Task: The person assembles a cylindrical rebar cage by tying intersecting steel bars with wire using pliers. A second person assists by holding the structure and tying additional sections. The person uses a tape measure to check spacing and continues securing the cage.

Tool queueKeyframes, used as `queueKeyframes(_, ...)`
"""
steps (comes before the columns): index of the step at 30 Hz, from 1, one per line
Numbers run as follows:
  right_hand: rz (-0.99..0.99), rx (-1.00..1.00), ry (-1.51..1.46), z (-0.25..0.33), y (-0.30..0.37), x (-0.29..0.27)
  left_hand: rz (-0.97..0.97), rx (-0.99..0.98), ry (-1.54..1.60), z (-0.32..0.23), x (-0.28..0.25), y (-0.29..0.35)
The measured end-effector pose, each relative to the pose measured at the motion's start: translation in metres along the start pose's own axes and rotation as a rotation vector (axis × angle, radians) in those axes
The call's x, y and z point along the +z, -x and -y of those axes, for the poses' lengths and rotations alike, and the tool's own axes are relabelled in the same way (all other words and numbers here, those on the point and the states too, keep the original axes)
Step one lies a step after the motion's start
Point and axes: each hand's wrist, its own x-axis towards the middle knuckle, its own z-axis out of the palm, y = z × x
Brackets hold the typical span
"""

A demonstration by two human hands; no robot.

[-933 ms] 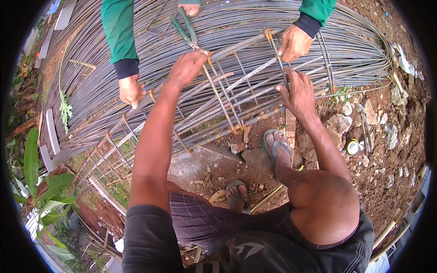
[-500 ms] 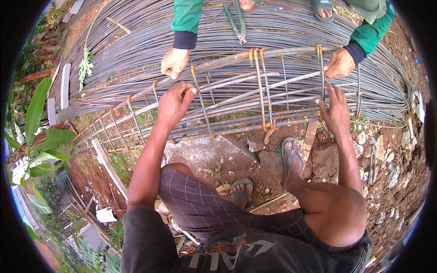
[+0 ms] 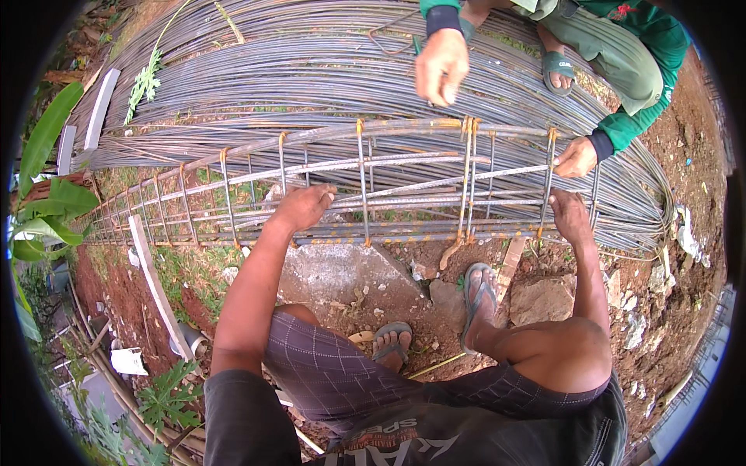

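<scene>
A long rebar cage (image 3: 365, 203) of lengthwise bars and rusty stirrups lies crosswise in front of me. My left hand (image 3: 300, 210) is closed at a lengthwise bar inside it, left of a stirrup (image 3: 362, 175). Farther right, my right hand (image 3: 572, 217) has curled fingers at the cage's near side, by another stirrup (image 3: 549, 175); its fingertips are partly hidden. Across from me, a co-worker's one hand (image 3: 576, 158) touches the cage's far bar near that stirrup. The co-worker's other hand (image 3: 441, 68) is raised above the bars, slightly blurred.
A wide bundle of thin steel rods (image 3: 311, 78) spreads behind and beneath the cage. A concrete slab (image 3: 342, 272), stones (image 3: 544, 299) and my sandalled feet are on the near side. A pale plank (image 3: 162, 287) leans at the left, near green leaves (image 3: 50, 198).
The co-worker's one hand has left the cage's far bar, moving right and up. My left hand has lowered from the upper bars to a bar inside the cage. The view has shifted.
</scene>
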Motion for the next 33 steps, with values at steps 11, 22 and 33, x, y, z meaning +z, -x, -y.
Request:
queueKeyframes(11, -0.001, -0.127, 0.308, 0.038, 0.006, -0.052, 0.08, -0.211, 0.009, -0.022, 0.004, -0.015)
queueKeyframes(22, 0.985, -0.214, 0.278, 0.14, 0.013, -0.089, -0.138, -0.097, -0.105, -0.013, 0.019, 0.004)
queueKeyframes(33, 0.082, 0.803, -1.646, 0.174, 0.076, 0.155, -0.458, -0.092, -0.171, -0.012, 0.042, -0.003)
